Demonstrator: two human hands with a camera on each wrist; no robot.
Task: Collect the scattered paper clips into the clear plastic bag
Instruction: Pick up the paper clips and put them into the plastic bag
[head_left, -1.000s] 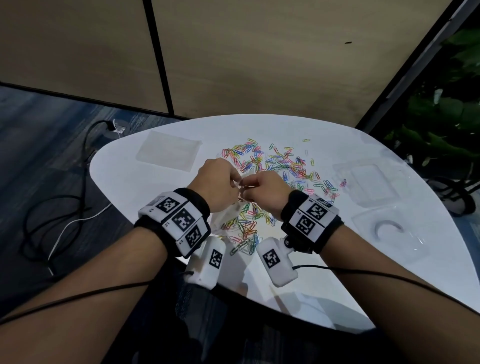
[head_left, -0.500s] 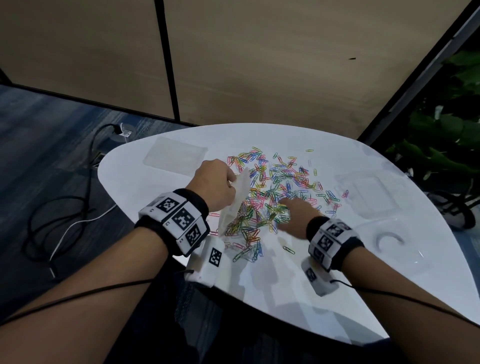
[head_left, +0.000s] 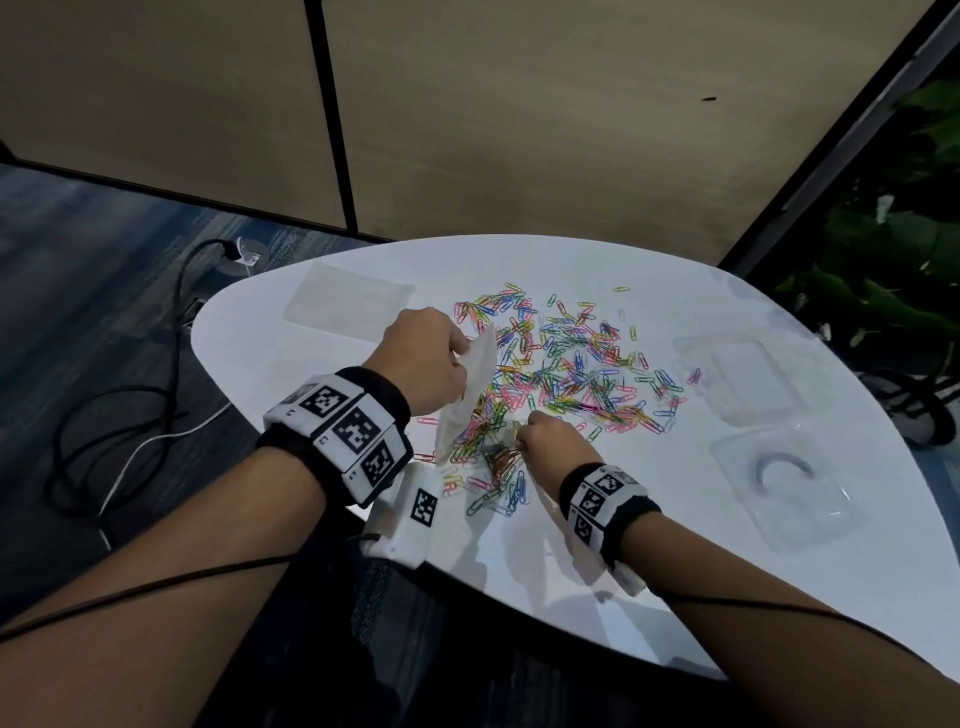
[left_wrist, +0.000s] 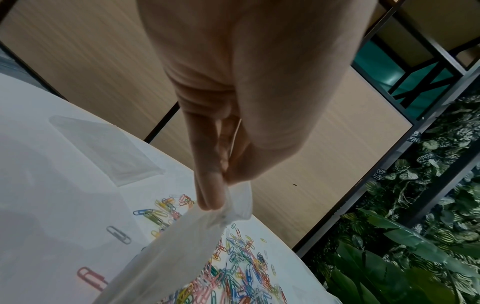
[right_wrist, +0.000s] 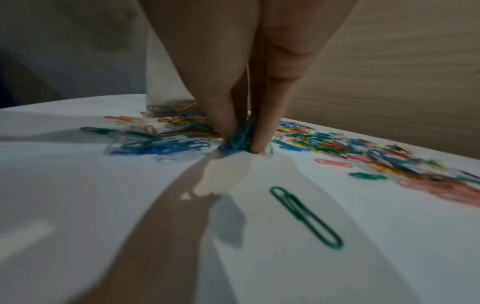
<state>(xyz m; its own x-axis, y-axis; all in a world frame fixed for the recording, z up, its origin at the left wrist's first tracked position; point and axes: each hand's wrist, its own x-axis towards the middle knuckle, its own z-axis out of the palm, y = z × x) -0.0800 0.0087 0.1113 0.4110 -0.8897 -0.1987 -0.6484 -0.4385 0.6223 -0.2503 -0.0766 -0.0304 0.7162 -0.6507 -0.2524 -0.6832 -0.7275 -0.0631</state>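
Observation:
Coloured paper clips (head_left: 566, 369) lie scattered across the middle of the white table (head_left: 675, 597). My left hand (head_left: 423, 358) pinches the top edge of the clear plastic bag (head_left: 470, 395), which hangs upright at the left side of the pile; the left wrist view shows the pinched bag (left_wrist: 182, 242) with clips (left_wrist: 241, 271) beyond it. My right hand (head_left: 545, 441), just right of the bag's lower end, pinches a small bunch of clips (right_wrist: 240, 137) between fingertips (right_wrist: 259, 144) against the table. A lone green clip (right_wrist: 306, 218) lies nearer the wrist.
A second flat clear bag (head_left: 348, 301) lies at the table's far left. Two clear plastic trays (head_left: 748, 379) (head_left: 789, 488) sit at the right. Cables (head_left: 130, 431) run on the carpet to the left. Plants (head_left: 883, 291) stand beyond the right edge.
The hands, together on the bag a second ago, have parted. The left keeps holding the bag up; the right went down into the pile and moved nearer the bag, closing on clips.

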